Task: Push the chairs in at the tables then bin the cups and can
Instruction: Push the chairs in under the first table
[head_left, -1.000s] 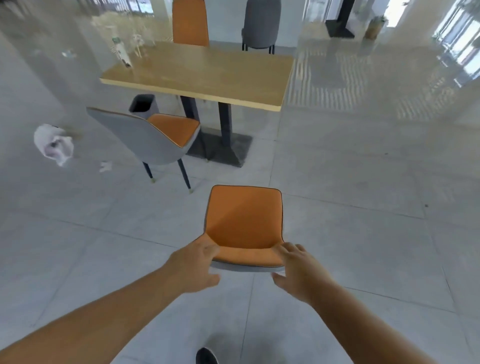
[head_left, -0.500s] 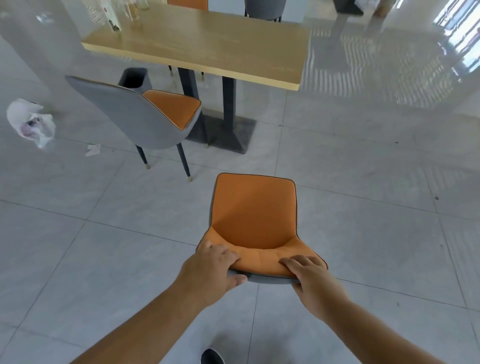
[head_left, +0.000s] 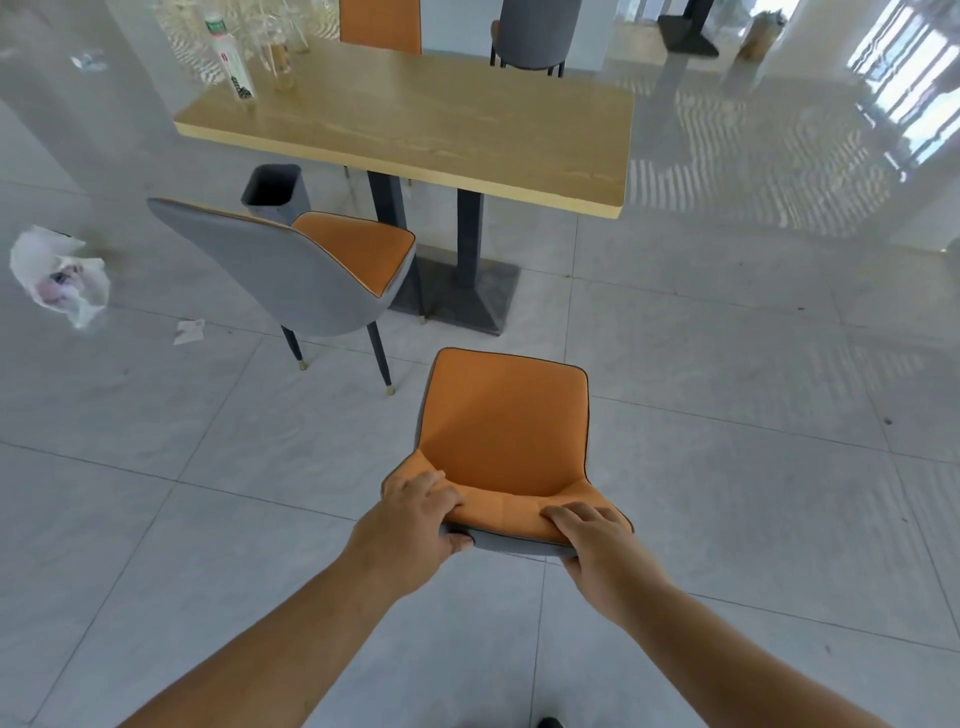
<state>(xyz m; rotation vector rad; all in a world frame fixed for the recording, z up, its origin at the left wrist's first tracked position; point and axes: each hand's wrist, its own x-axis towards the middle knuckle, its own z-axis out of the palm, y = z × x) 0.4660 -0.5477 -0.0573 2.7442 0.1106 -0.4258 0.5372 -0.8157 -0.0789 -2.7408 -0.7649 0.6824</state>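
Note:
An orange chair with a grey back stands on the tiled floor just in front of me, facing the wooden table. My left hand grips the left end of its backrest top and my right hand grips the right end. A second grey-backed chair with an orange seat stands angled at the table's near left side. On the table's far left corner stand a white bottle and a clear glass. A dark bin sits on the floor beside the table.
Two more chairs, one orange and one grey, stand at the table's far side. A crumpled white bag and a paper scrap lie on the floor at left. Shiny open floor stretches to the right.
The chair in my hands has moved forward towards the table, and my grip on its backrest has stayed. More of the tabletop, with the bottle and glass, has come into view.

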